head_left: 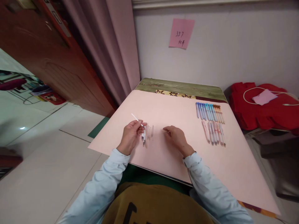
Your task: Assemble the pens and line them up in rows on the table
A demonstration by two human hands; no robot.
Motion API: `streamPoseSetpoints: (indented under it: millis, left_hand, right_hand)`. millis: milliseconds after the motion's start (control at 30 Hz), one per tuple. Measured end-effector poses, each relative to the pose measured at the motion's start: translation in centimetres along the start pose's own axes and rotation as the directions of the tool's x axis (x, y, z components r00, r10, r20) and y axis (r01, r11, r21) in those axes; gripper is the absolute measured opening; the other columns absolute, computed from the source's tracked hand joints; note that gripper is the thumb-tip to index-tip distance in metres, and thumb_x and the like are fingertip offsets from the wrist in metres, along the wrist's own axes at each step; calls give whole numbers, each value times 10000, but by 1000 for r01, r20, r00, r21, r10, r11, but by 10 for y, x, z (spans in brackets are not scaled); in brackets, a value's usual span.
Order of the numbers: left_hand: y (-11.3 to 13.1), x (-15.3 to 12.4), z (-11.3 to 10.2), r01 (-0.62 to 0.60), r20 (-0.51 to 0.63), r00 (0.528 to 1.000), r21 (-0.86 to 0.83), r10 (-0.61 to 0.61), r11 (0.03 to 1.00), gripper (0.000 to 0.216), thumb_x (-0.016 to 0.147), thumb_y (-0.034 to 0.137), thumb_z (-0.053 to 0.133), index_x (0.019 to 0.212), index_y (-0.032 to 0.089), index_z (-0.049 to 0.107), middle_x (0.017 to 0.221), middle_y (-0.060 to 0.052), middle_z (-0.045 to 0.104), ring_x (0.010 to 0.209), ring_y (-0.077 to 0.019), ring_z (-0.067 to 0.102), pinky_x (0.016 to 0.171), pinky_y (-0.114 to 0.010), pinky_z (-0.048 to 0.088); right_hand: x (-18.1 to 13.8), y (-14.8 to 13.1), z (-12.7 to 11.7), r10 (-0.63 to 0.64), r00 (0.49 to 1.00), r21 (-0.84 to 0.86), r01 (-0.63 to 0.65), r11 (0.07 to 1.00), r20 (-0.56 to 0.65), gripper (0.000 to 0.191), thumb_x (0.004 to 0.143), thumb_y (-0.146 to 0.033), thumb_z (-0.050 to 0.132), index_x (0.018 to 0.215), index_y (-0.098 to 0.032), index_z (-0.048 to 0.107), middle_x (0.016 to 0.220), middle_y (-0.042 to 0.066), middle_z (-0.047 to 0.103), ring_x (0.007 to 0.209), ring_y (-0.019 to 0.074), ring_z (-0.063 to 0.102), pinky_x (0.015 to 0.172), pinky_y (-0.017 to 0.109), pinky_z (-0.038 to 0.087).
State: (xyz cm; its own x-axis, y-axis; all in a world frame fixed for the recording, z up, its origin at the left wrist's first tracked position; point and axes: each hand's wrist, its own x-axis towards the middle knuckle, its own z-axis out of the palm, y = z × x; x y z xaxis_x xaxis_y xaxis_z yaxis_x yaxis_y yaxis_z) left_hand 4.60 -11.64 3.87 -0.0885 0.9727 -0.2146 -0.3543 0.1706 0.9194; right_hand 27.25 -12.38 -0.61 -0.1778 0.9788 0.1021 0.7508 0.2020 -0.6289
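My left hand (130, 135) pinches a slim white pen refill (135, 117), which slants up and to the left above the table. Just beside and below those fingers lie several white refills with dark tips (143, 139). Between my hands some clear pen barrels (149, 132) rest on the pale pink sheet (163, 161); they look faint and slightly blurred. My right hand (175, 137) is to the right of the barrels, thumb and fingertips drawn together. Whatever is in that pinch, if anything, is too small to make out.
On the right of the table, a row of blue and brown pen parts (209, 112) lies above a row of clear pens (215, 133). Beyond the table's right edge is a red cloth (252, 109) with a white cable. A wooden door (58, 62) stands at left.
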Motion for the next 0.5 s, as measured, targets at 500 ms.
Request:
streamPoseSetpoints:
  millis: [500]
  left_hand:
    - [-21,-3,72,-36,10,999,33,36,999,317,756,340,770,942,130,624,902,-95,732,750,-137,683,764,-298,546]
  right_hand:
    - [-14,-11,10,128,991,916,-74,394,25,238,757,-380,749,895,-187,723,825,22,697,748,146,616,738,285,498]
